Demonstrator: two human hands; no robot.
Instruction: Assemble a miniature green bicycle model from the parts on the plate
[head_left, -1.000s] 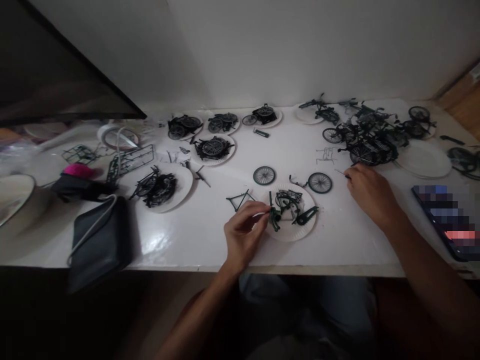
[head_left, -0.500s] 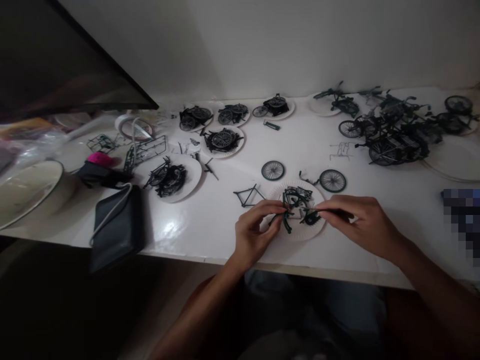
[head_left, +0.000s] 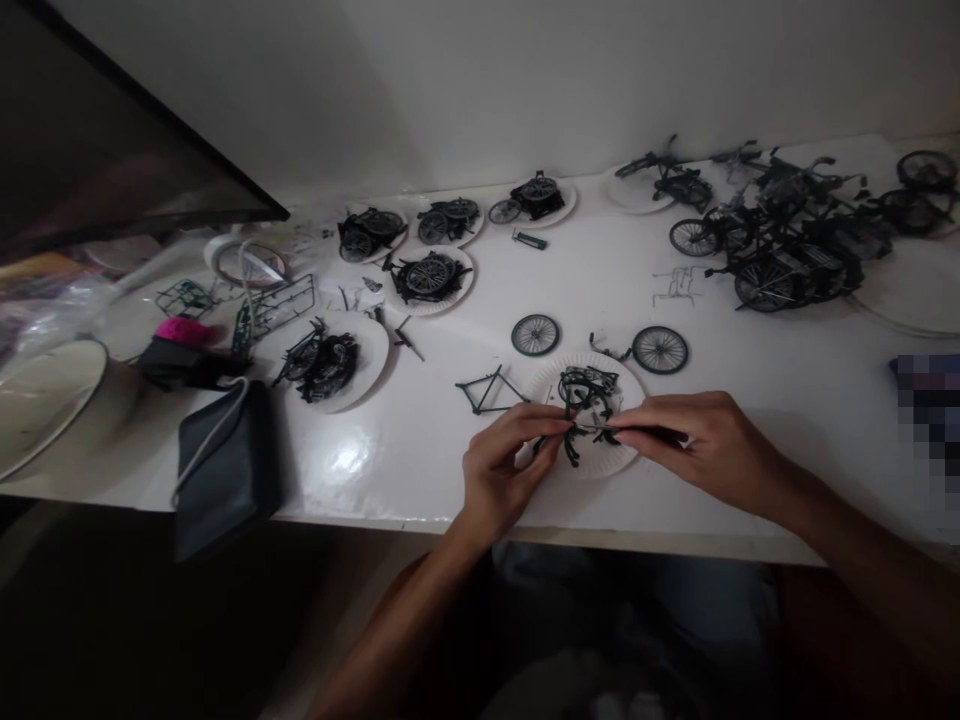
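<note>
Over a white paper plate (head_left: pixel 627 462), both hands work on small model-bicycle pieces. My left hand (head_left: pixel 502 462) is closed, pinching a dark green bicycle part (head_left: pixel 573 448) with curved ends. Closed too, my right hand (head_left: pixel 701 440) grips a thin rod-like piece (head_left: pixel 596 427) between thumb and fingertips, its tip meeting the part at the left fingers. Whether the two are joined I cannot tell. More dark parts (head_left: pixel 589 383) lie on the plate. Left of it is a bare bicycle frame (head_left: pixel 491 390); behind are one wheel (head_left: pixel 535 335) and another spoked wheel (head_left: pixel 660 350).
Assembled model bicycles (head_left: pixel 795 240) crowd the table's back right. Several plates of parts stand along the back, and one plate (head_left: pixel 371 345) sits at left. A dark pouch-like object (head_left: pixel 225 465) hangs over the front edge, beside an enamel basin (head_left: pixel 67 400) and a pink item (head_left: pixel 184 331).
My right hand has moved left, bringing its thin piece up to the part in my left hand. The whole view has shifted slightly.
</note>
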